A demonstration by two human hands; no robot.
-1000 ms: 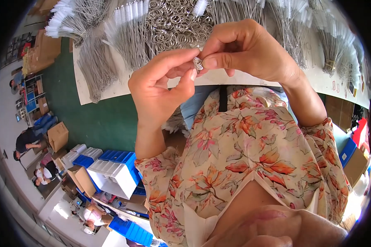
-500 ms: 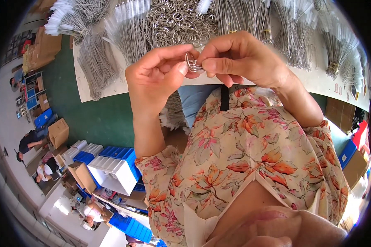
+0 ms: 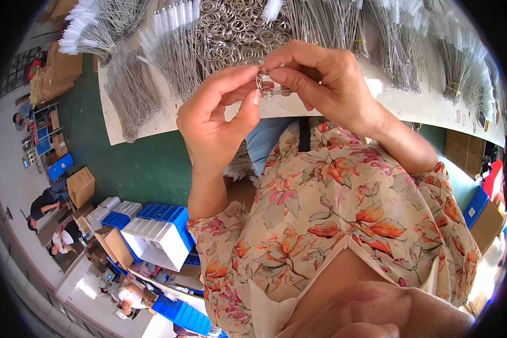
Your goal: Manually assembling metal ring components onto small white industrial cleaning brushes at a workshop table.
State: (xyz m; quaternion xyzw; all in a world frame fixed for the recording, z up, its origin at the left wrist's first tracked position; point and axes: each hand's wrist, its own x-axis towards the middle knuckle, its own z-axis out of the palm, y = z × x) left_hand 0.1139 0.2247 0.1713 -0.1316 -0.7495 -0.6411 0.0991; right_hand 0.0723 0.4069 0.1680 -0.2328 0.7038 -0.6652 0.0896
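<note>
Above the table's near edge, my left hand (image 3: 217, 115) pinches a silver split ring (image 3: 259, 82) between thumb and fingertips. My right hand (image 3: 338, 84) is closed at the ring's other side, thumb and forefinger at its top. Thin wire stems (image 3: 281, 90) with looped ends meet the ring and run back under my right hand; their number is hard to make out. White bristles (image 3: 373, 86) show beyond that hand's wrist, perhaps belonging to these stems. Just past my hands lies a heap of loose silver rings (image 3: 236, 34).
Bundles of wire-handled brushes with white bristles lie left (image 3: 130, 93) and right (image 3: 400, 62) on the pale table (image 3: 169, 127). More brushes (image 3: 242, 163) sit below the edge. Blue and white bins (image 3: 158, 242) stand left on the green floor; other people work farther off.
My right thumb and forefinger have shifted to the ring's top, and the ring has turned more edge-on. The wire stems show more, and white bristles have appeared beside my right wrist.
</note>
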